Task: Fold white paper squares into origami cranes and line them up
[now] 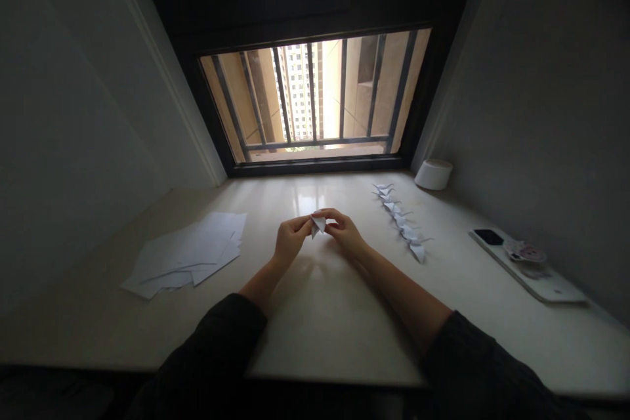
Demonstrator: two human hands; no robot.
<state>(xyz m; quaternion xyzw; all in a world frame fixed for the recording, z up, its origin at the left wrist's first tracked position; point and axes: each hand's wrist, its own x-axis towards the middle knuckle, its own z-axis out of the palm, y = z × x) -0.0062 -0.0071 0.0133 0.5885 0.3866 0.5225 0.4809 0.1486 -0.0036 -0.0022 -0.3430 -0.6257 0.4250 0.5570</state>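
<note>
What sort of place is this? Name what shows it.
Likely a flat's window ledge: barred window facing tower blocks, phone on it, left hand and right hand pinching folded paper.

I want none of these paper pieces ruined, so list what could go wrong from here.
1. The small folded paper is pinched between the left hand and the right hand; a slip could crease it crooked.
2. The row of folded pieces lies close beside the right forearm; a sweep might scatter it.
3. The fanned loose sheets could slide about.
</note>
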